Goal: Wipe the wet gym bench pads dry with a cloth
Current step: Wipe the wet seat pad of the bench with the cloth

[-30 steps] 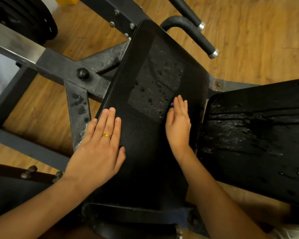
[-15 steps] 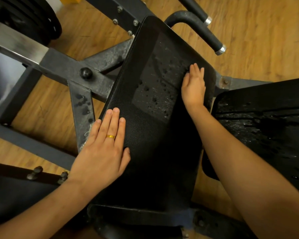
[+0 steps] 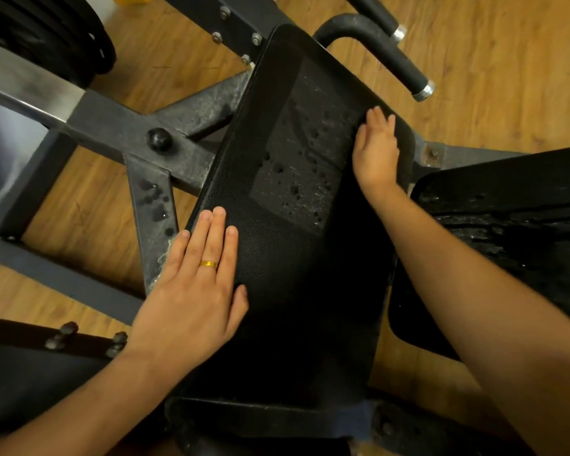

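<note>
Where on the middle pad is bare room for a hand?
Bare: the near half of the black textured middle pad, between the left hand and the right forearm. Crowded: the far right edge, where the right hand lies flat beside the water droplets.

A gym. Black weight plates (image 3: 46, 37) are stacked at the upper left, and a bolted grey steel machine frame (image 3: 112, 126) crosses the left half. A black vinyl bench pad (image 3: 293, 307) fills the centre, with a second pad (image 3: 507, 258) at right. Rubber-gripped handles (image 3: 392, 57) jut at the top over wood-plank flooring (image 3: 507, 60).

Bare forearms, sleeveless, gold ring (image 3: 208, 264) on left hand (image 3: 191, 291)
</note>
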`<move>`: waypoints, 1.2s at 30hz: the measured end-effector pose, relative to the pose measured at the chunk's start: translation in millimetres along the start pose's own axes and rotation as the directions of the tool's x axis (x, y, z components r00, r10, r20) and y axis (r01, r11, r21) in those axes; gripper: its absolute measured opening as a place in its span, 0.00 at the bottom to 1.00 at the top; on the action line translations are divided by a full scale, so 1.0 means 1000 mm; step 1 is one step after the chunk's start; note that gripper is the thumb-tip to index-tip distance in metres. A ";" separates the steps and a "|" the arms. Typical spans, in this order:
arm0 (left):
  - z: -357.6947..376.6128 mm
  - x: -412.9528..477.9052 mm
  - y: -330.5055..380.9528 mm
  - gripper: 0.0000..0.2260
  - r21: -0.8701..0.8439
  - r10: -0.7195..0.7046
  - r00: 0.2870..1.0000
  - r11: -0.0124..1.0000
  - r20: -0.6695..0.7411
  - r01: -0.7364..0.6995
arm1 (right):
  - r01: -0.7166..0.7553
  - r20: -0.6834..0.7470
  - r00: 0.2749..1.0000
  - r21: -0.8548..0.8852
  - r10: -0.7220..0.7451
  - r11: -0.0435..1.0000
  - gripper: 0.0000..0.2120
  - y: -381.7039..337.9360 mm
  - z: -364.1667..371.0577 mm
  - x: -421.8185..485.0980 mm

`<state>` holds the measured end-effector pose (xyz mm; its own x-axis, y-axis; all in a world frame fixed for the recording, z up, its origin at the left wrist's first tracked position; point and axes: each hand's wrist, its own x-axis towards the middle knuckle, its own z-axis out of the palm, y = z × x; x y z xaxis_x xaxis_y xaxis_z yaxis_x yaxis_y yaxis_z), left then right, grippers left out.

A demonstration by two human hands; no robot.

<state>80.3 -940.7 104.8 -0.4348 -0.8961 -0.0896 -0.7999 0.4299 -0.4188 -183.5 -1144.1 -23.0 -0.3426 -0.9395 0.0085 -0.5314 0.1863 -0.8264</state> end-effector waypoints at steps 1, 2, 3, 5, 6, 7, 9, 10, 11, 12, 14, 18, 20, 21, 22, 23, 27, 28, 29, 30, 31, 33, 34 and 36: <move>0.000 0.000 0.000 0.34 -0.001 0.002 1.000 1.000 -0.001 -0.002 | -0.015 0.008 1.000 0.004 0.015 1.000 0.16 -0.003 -0.003 0.017; 0.000 0.001 0.000 0.34 -0.001 0.004 1.000 1.000 -0.001 -0.004 | -0.031 0.019 0.999 0.015 0.030 0.999 0.15 -0.006 -0.006 0.030; 0.000 0.001 0.000 0.34 0.001 0.005 1.000 1.000 -0.001 -0.005 | -0.040 0.028 0.999 0.025 0.039 0.999 0.15 -0.007 -0.008 0.039; 0.000 0.000 0.000 0.34 0.001 0.002 1.000 1.000 -0.001 -0.002 | -0.027 0.037 0.999 0.024 0.026 0.999 0.15 -0.007 -0.009 0.038; 0.000 0.000 0.000 0.34 -0.001 -0.001 1.000 1.000 -0.002 0.001 | -0.015 0.039 0.999 0.016 0.015 1.000 0.16 -0.006 -0.009 0.030; 0.001 0.000 0.000 0.34 -0.004 -0.002 1.000 1.000 -0.004 0.002 | -0.014 0.042 0.999 0.012 0.013 1.000 0.18 -0.005 -0.007 0.019; 0.001 0.000 0.000 0.34 -0.001 0.000 1.000 1.000 -0.003 0.000 | -0.031 0.050 0.998 0.015 0.031 0.999 0.21 -0.004 -0.003 -0.014; 0.001 0.000 0.000 0.34 0.002 0.001 1.000 1.000 -0.002 -0.001 | -0.036 0.045 0.998 0.019 0.035 0.999 0.22 -0.004 -0.002 -0.034; 0.001 0.000 0.000 0.34 0.006 -0.001 1.000 1.000 -0.005 0.001 | -0.031 0.036 0.999 0.028 0.030 0.999 0.22 -0.006 -0.001 -0.056; 0.001 0.000 0.001 0.34 0.009 -0.004 1.000 1.000 -0.008 0.004 | -0.022 0.029 0.999 0.043 0.021 0.999 0.22 -0.010 0.000 -0.081; 0.000 -0.001 0.001 0.34 0.009 -0.011 1.000 1.000 -0.006 0.011 | -0.025 0.035 0.999 0.066 0.022 0.998 0.23 -0.017 0.002 -0.133; 0.001 -0.001 0.001 0.34 0.015 -0.014 1.000 1.000 -0.012 0.014 | -0.044 0.033 0.999 0.064 0.042 0.997 0.23 -0.026 0.012 -0.219; 0.001 -0.002 0.001 0.34 0.014 -0.015 1.000 1.000 -0.019 0.015 | -0.042 0.007 0.999 0.090 0.042 0.995 0.23 -0.025 0.016 -0.229; 0.001 -0.002 0.001 0.34 0.012 -0.013 1.000 1.000 -0.021 0.013 | -0.044 0.005 0.999 0.101 0.044 0.994 0.23 -0.023 0.016 -0.228; 0.001 -0.001 0.001 0.34 0.007 -0.010 1.000 1.000 -0.022 0.010 | -0.039 0.020 0.999 0.099 0.037 0.994 0.23 -0.022 0.015 -0.226; 0.001 -0.001 0.001 0.34 0.005 -0.009 1.000 1.000 -0.022 0.009 | -0.010 0.046 0.999 0.088 0.006 0.996 0.23 -0.021 0.014 -0.224; 0.002 -0.001 0.001 0.34 0.005 -0.014 0.999 1.000 -0.030 0.014 | 0.292 0.155 0.941 0.077 -0.300 0.953 0.24 -0.042 0.008 -0.211; 0.002 -0.001 0.001 0.34 0.010 -0.009 1.000 1.000 -0.026 0.010 | 0.352 0.177 0.915 0.090 -0.362 0.932 0.24 -0.052 0.009 -0.204; 0.001 -0.001 0.001 0.34 0.017 -0.005 1.000 1.000 -0.022 0.005 | 0.408 0.194 0.886 0.109 -0.422 0.906 0.23 -0.063 0.010 -0.198; 0.002 -0.001 0.001 0.34 0.021 -0.004 1.000 1.000 -0.021 0.005 | 0.461 0.212 0.851 0.136 -0.480 0.877 0.23 -0.074 0.011 -0.191; 0.002 -0.002 0.001 0.34 0.019 -0.007 1.000 1.000 -0.021 0.007 | 0.512 0.233 0.811 0.162 -0.537 0.844 0.23 -0.083 0.012 -0.186; 0.001 -0.001 0.001 0.34 0.005 -0.012 1.000 1.000 -0.016 0.012 | 0.592 0.270 0.732 0.203 -0.626 0.780 0.22 -0.090 0.012 -0.178; 0.001 -0.001 0.001 0.34 0.001 -0.011 1.000 1.000 -0.015 0.011 | 0.614 0.285 0.705 0.213 -0.649 0.760 0.22 -0.089 0.011 -0.176; 0.002 -0.001 0.001 0.34 -0.002 -0.006 1.000 1.000 -0.027 0.005 | 0.635 0.294 0.685 0.207 -0.666 0.744 0.23 -0.081 0.008 -0.177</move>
<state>80.7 -939.7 102.7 -0.4414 -0.8951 -0.0627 -0.8030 0.4252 -0.4175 -74.0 -995.5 37.8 0.3476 -0.8524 0.3907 -0.4525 -0.5174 -0.7263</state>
